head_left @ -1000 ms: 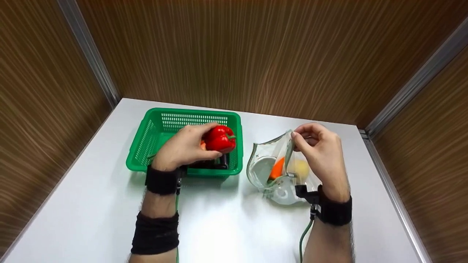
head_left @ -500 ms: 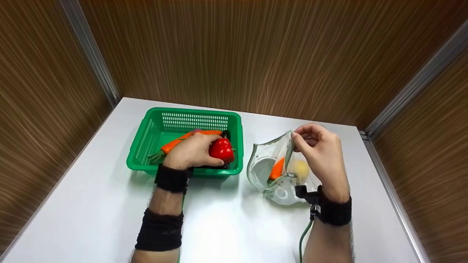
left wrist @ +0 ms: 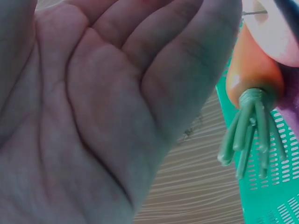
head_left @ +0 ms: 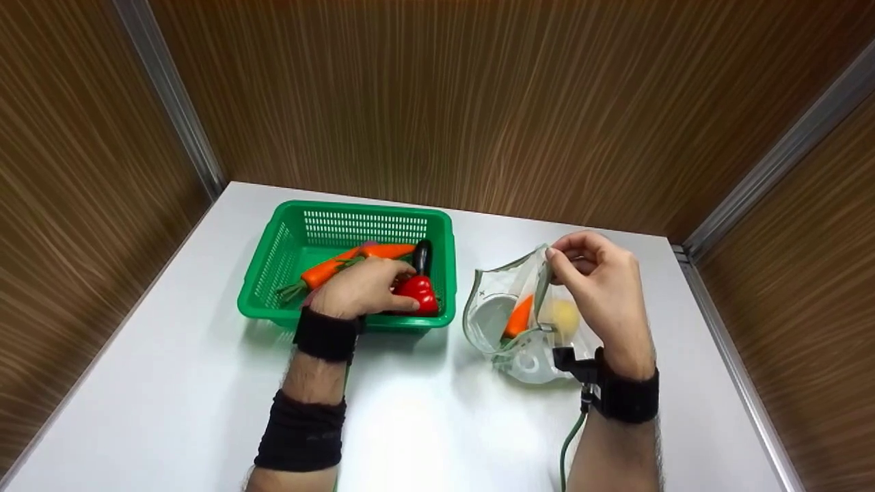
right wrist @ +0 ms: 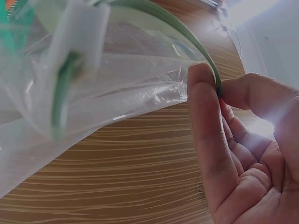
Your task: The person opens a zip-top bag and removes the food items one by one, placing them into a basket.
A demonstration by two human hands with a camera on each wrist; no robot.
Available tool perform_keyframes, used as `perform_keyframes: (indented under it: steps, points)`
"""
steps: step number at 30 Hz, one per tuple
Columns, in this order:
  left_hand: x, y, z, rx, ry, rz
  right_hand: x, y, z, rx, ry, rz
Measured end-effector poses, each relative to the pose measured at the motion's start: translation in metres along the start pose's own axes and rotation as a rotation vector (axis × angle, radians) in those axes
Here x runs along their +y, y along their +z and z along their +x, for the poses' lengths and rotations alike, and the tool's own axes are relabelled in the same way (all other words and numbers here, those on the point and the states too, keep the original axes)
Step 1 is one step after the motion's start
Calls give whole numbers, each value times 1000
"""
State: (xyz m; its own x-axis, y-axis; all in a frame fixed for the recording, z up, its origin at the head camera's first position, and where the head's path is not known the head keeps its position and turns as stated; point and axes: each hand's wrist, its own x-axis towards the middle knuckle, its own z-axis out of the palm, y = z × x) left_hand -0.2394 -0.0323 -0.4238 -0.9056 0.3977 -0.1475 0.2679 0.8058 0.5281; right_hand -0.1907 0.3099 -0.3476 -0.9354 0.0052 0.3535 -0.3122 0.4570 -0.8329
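My left hand (head_left: 359, 287) is over the front of the green basket (head_left: 362, 207), thumb and fingers spread around a red bell pepper (head_left: 422, 295) lying in its front right corner. In the left wrist view the palm (left wrist: 107, 107) shows and the fingertips are out of frame. Behind the pepper lies a small dark eggplant (head_left: 422, 257); carrots (head_left: 319, 276) lie left of it. My right hand (head_left: 605, 287) pinches the green-edged rim of a clear bag (head_left: 533, 365) between thumb and forefinger. Through its open mouth an orange carrot (head_left: 517, 318) shows, with a round yellow thing (head_left: 565, 317) beside it.
Wood-grain panels (head_left: 437, 102) enclose the white table (head_left: 403, 424) at the back and sides. A purple thing (head_left: 370, 243) is partly hidden behind the carrots in the basket. A green cable (head_left: 571, 441) trails from the right wrist camera.
My left hand has lowered the red bell pepper into the basket's front right corner, and its fingers have loosened from it. The right hand and the bag have stayed in place.
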Motion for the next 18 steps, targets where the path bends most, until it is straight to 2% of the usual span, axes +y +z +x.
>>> perform_keyframes:
  steps: [6,13,18]
  points:
    - [10,-6,-8,61,106,4,-1,1,0,4,-9,-3]
    - [30,-12,-18,99,240,-29,-2,2,0,2,-11,5]
    - [44,-10,-22,160,380,4,-2,2,0,1,-10,2]
